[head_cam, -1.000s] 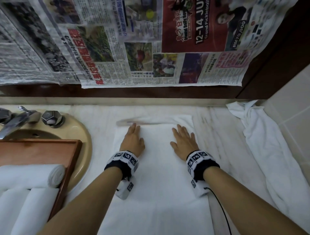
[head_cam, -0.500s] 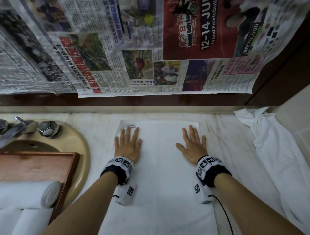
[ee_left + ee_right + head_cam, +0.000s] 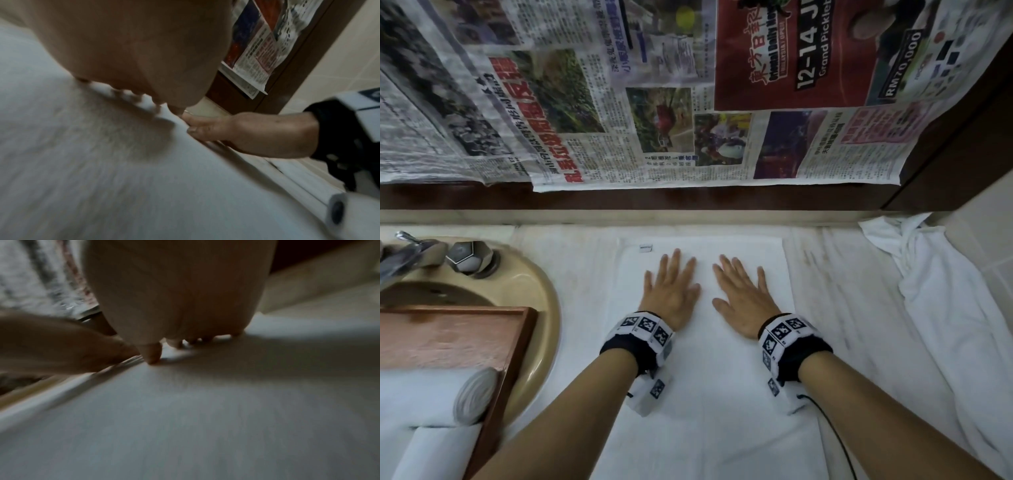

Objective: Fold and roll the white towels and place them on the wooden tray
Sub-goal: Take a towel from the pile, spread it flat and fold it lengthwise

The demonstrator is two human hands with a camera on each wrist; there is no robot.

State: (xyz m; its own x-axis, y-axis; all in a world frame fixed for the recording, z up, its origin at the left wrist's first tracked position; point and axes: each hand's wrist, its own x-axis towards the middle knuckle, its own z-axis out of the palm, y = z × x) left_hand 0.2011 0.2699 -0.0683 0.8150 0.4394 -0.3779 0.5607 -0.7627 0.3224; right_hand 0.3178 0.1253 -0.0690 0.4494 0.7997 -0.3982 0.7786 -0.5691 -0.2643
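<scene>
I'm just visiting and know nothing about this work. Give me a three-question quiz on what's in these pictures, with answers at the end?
1. True or false: both hands lie flat on the spread towel.
2. Where does the wooden tray sit? A) over the sink B) by the right wall C) on the floor
3. Fill in: the crumpled towel lies to the ____ of the spread one.

Key: 1. True: left hand and right hand press palm-down. 2. A, over the sink. 3. Right.

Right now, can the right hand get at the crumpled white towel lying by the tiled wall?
Probably yes. The right hand lies flat and holds nothing, and only bare marble counter separates it from the crumpled white towel.
</scene>
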